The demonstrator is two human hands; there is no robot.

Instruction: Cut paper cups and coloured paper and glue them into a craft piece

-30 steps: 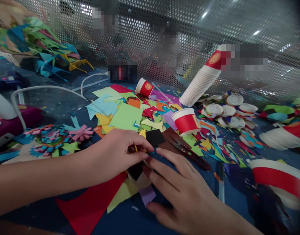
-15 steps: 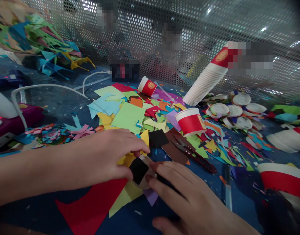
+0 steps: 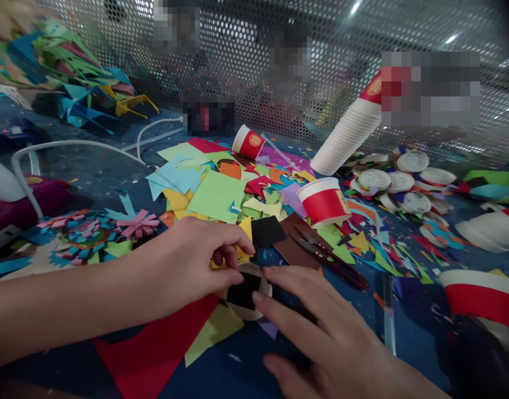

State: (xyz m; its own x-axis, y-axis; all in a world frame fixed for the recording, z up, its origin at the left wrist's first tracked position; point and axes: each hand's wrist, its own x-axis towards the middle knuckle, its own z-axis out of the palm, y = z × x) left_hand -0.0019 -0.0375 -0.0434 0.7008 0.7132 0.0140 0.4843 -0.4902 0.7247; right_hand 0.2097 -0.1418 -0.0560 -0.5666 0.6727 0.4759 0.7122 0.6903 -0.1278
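A round white paper piece (image 3: 259, 313), looking like a cup's base, lies in front of me with a black paper square (image 3: 245, 290) on it. My left hand (image 3: 215, 249) is over its upper left side; the thumb tip touches the black square's edge, the index finger is apart from it, and the other fingers curl. From the right, my right hand (image 3: 321, 321) rests stretched fingertips on the white rim and the square's right edge, thumb apart. Red paper (image 3: 154, 354) and pale yellow-green paper (image 3: 213, 335) lie below. Another black paper piece (image 3: 269, 231) lies just beyond.
Scissors (image 3: 321, 255) lie on brown paper. Coloured scraps (image 3: 219, 194) cover the middle. Red-and-white cups (image 3: 325, 202) stand around, with a tall leaning cup stack (image 3: 346, 136). Several white discs (image 3: 375, 180) are piled right. A white cable (image 3: 84, 143) and purple power strip (image 3: 42, 202) are left.
My left thumb has moved right, and the left index finger now bends downward. The black square sits slightly further right and flatter. My right fingers have spread wider over the rim.
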